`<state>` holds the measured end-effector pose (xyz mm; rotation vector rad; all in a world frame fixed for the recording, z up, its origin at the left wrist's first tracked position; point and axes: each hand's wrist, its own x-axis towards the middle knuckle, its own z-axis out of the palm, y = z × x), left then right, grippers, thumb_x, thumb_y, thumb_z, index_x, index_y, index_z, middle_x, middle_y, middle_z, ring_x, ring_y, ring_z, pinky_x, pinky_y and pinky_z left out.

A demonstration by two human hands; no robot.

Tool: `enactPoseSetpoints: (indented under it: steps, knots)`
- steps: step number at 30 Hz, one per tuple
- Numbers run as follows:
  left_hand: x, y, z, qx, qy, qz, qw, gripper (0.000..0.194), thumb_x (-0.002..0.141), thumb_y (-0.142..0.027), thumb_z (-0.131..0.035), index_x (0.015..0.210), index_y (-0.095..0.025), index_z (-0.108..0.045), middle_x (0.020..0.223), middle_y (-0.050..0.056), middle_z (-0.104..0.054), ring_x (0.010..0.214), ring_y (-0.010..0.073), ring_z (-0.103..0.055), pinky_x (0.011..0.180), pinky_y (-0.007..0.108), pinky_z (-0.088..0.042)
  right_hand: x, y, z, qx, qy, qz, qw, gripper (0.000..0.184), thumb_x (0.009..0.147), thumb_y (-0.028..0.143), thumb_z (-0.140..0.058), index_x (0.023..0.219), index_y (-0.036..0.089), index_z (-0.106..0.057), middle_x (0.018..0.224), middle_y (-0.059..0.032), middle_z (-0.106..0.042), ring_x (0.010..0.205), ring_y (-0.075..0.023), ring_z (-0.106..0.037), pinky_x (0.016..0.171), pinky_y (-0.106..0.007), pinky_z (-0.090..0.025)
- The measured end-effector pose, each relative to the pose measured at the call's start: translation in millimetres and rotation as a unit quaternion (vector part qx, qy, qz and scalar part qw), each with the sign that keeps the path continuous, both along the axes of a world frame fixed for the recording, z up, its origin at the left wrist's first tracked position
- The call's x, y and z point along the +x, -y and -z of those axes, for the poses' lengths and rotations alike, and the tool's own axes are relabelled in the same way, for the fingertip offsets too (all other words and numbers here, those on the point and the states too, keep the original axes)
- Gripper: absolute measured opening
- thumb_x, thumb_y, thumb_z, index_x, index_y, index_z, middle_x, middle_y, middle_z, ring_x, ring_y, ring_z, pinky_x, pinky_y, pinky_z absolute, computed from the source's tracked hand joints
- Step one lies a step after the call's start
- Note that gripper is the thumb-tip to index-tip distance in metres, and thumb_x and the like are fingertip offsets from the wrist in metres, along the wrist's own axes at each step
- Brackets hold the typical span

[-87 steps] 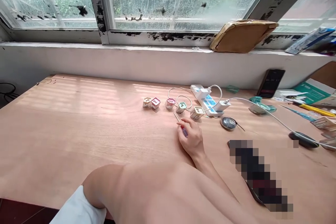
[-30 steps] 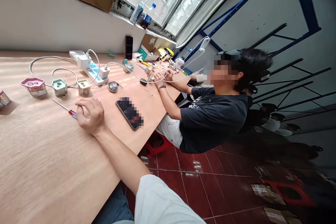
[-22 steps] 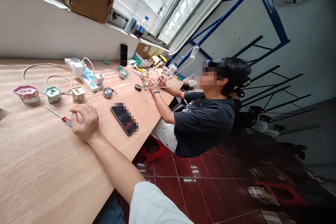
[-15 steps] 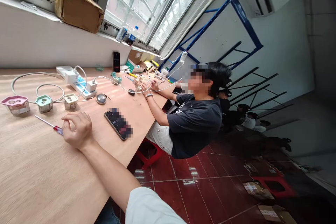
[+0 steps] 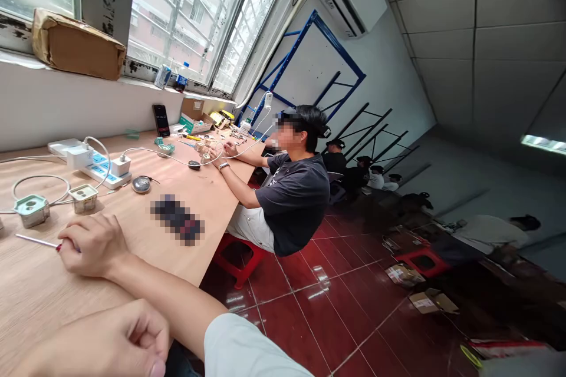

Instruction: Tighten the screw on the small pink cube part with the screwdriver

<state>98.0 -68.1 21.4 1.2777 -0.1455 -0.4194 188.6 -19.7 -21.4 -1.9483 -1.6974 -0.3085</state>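
My right hand point(image 5: 95, 245) rests on the wooden table, its fingers curled over the handle of a screwdriver point(image 5: 38, 241). The metal shaft points left; a bit of red handle shows at the fingers, and the rest is mostly covered. At the bottom edge, my left hand point(image 5: 101, 339) is up close, fingers curled in and nothing visible in them. Beyond the right hand stand a small mint-green-topped block point(image 5: 32, 211) and a cream-topped block point(image 5: 84, 197), both by a grey cable. A phone point(image 5: 177, 221), partly blurred out, lies right of the right hand.
A power strip point(image 5: 99, 165) with white plugs lies near the wall, with a round dark object point(image 5: 141, 184) beside it. A co-worker point(image 5: 292, 188) sits on a red stool point(image 5: 239, 262) at the table's right edge. Another phone point(image 5: 161, 121) leans on the wall.
My view has swung right and up. My left hand has come into view at the bottom. My right hand now covers more of the screwdriver's handle.
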Motion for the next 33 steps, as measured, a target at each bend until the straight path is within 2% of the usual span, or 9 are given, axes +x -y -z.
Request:
enactPoseSetpoints:
  steps: [2, 5, 8, 10, 14, 21, 25, 28, 33]
  knots:
    - [-10.5, 10.1, 3.8, -0.015, -0.023, 0.038, 0.999, 0.040, 0.085, -0.052, -0.064, 0.087, -0.011, -0.062, 0.068, 0.001, -0.059, 0.051, 0.0097, -0.053, 0.046, 0.021, -0.046, 0.7, 2.7, -4.3, -0.013, 0.002, -0.019, 1.000, 0.013, 0.080, 0.027, -0.059, 0.090, 0.024, -0.066, 0.102, 0.0083, -0.071, 0.091, -0.0147, -0.063, 0.083, -0.029, -0.046]
    - [-9.7, 16.0, 9.1, -0.064, -0.063, 0.070, 0.994, 0.048, 0.073, -0.060, -0.069, 0.075, -0.012, -0.060, 0.051, -0.001, -0.052, 0.033, 0.0081, -0.038, 0.031, 0.019, -0.028, 1.9, 7.6, -10.4, -0.036, -0.010, -0.037, 0.999, 0.011, 0.084, 0.022, -0.059, 0.092, 0.020, -0.066, 0.109, 0.0014, -0.069, 0.100, -0.0166, -0.060, 0.090, -0.031, -0.040]
    - [-4.3, 8.8, 11.5, -0.160, -0.093, 0.020, 0.982, 0.043, 0.079, -0.055, -0.066, 0.074, -0.014, -0.052, 0.042, -0.007, -0.036, 0.031, 0.0023, -0.014, 0.029, 0.015, -0.011, 2.9, 12.3, -14.2, -0.033, -0.033, -0.047, 0.998, 0.013, 0.086, 0.017, -0.056, 0.096, 0.018, -0.065, 0.110, -0.0009, -0.067, 0.103, -0.0165, -0.057, 0.093, -0.031, -0.036]
    - [-2.6, 2.5, 11.6, -0.202, -0.105, -0.032, 0.973, 0.047, 0.080, -0.054, -0.067, 0.066, -0.016, -0.043, 0.042, -0.010, -0.025, 0.035, 0.0014, -0.009, 0.031, 0.014, -0.006, 3.5, 14.6, -15.4, -0.038, -0.045, -0.061, 0.996, 0.015, 0.088, 0.017, -0.054, 0.097, 0.017, -0.065, 0.110, -0.0031, -0.066, 0.105, -0.0164, -0.055, 0.095, -0.031, -0.034]
    - [-1.1, -1.6, 10.6, -0.235, -0.124, -0.054, 0.963, 0.055, 0.079, -0.054, -0.068, 0.060, -0.019, -0.030, 0.046, -0.010, -0.018, 0.038, 0.0011, -0.007, 0.032, 0.014, -0.003, 4.9, 16.6, -14.2, -0.056, -0.054, -0.064, 0.995, 0.018, 0.092, 0.017, -0.050, 0.103, 0.015, -0.064, 0.114, -0.0061, -0.062, 0.109, -0.0172, -0.052, 0.098, -0.032, -0.031]
    - [2.6, -0.4, 13.7, -0.262, -0.128, -0.035, 0.956, 0.055, 0.082, -0.050, -0.067, 0.060, -0.019, -0.026, 0.046, -0.010, -0.018, 0.037, 0.0010, -0.007, 0.031, 0.014, -0.003, 5.6, 17.9, -10.8, -0.041, -0.052, -0.065, 0.996, 0.019, 0.095, 0.017, -0.049, 0.102, 0.013, -0.065, 0.113, -0.0069, -0.061, 0.110, -0.0173, -0.052, 0.099, -0.033, -0.033]
    - [4.0, -1.6, 14.5, -0.273, -0.119, -0.022, 0.954, 0.053, 0.083, -0.047, -0.067, 0.060, -0.019, -0.027, 0.046, -0.010, -0.020, 0.037, 0.0012, -0.007, 0.030, 0.013, -0.004, 8.4, 22.9, -12.8, -0.006, -0.047, -0.062, 0.997, 0.017, 0.096, 0.021, -0.052, 0.100, 0.013, -0.065, 0.110, -0.0074, -0.062, 0.106, -0.0175, -0.056, 0.097, -0.035, -0.040]
    - [4.8, -1.9, 13.2, -0.289, -0.111, -0.021, 0.951, 0.053, 0.081, -0.047, -0.069, 0.062, -0.020, -0.027, 0.047, -0.011, -0.020, 0.037, 0.0014, -0.007, 0.031, 0.013, -0.005, 13.6, 27.9, -16.5, 0.034, -0.049, -0.059, 0.996, 0.024, 0.096, 0.032, -0.055, 0.109, 0.013, -0.062, 0.114, -0.0086, -0.061, 0.105, -0.0197, -0.058, 0.093, -0.041, -0.047]
    - [6.8, -2.9, 12.9, -0.301, -0.109, 0.008, 0.947, 0.053, 0.079, -0.050, -0.070, 0.060, -0.019, -0.031, 0.047, -0.010, -0.019, 0.037, 0.0020, -0.008, 0.031, 0.013, -0.006, 13.2, 21.4, -15.5, 0.113, -0.058, -0.062, 0.990, 0.027, 0.100, 0.035, -0.050, 0.119, 0.019, -0.060, 0.121, -0.0090, -0.058, 0.106, -0.0188, -0.059, 0.090, -0.037, -0.051]
